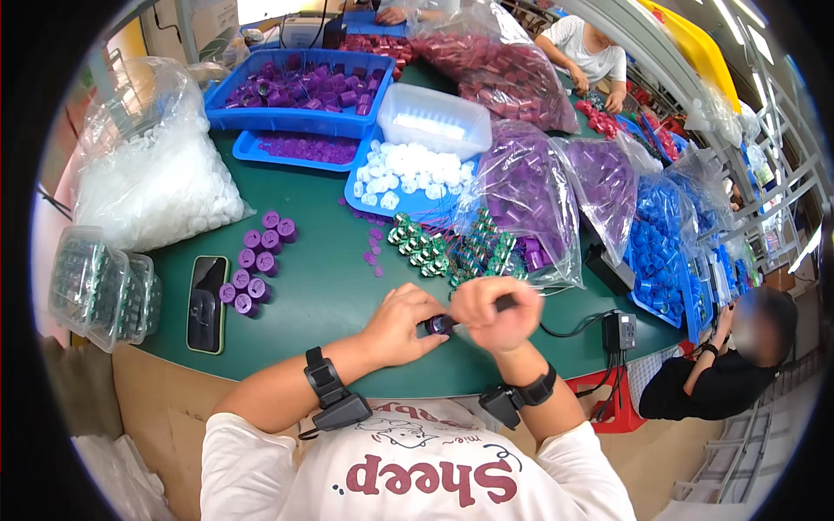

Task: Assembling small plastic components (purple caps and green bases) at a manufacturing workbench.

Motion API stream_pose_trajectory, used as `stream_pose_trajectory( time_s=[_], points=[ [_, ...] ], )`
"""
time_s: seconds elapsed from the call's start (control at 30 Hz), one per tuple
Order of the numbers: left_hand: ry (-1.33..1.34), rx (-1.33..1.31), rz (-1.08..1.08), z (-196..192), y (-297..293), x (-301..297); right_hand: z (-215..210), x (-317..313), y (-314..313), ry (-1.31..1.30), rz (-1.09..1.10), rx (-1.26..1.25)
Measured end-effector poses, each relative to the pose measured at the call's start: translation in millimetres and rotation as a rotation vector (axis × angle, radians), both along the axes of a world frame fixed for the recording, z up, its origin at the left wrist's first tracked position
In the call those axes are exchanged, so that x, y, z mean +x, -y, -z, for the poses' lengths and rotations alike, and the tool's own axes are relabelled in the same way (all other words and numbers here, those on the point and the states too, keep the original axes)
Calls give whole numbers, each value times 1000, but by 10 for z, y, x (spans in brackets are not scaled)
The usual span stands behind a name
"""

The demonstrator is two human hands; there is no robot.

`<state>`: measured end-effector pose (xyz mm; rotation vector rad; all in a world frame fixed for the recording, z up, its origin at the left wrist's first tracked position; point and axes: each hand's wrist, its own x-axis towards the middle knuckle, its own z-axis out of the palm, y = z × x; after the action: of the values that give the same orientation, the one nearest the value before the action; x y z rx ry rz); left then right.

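Two hands meet over the green table (330, 286): left hand (401, 326) pinches a small purple cap (439, 326), right hand (493, 314) clenches a dark tool handle (506, 302). Cap seems light, rigid, best held by its sides.

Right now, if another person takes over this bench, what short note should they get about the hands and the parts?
Left hand: fingers pinch a small purple cap over the green table.
Right hand: fist closed on a dark-handled tool, tip at the cap.
Done, apparently: purple caps grouped by the phone.
Left: pile of green and silver parts ahead, white caps in a blue tray.
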<state>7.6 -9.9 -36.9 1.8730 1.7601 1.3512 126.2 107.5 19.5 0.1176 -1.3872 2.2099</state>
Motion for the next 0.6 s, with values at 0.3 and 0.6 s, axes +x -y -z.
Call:
stream_pose_trajectory(
  time_s=[0.3, 0.6],
  points=[
    [1327, -191, 264, -420, 112, -39, -700, 523, -24, -55, 419, 685],
    [1804, -223, 237, -544, 89, 111, -373, 225, 111, 309, 416, 920]
  ],
)
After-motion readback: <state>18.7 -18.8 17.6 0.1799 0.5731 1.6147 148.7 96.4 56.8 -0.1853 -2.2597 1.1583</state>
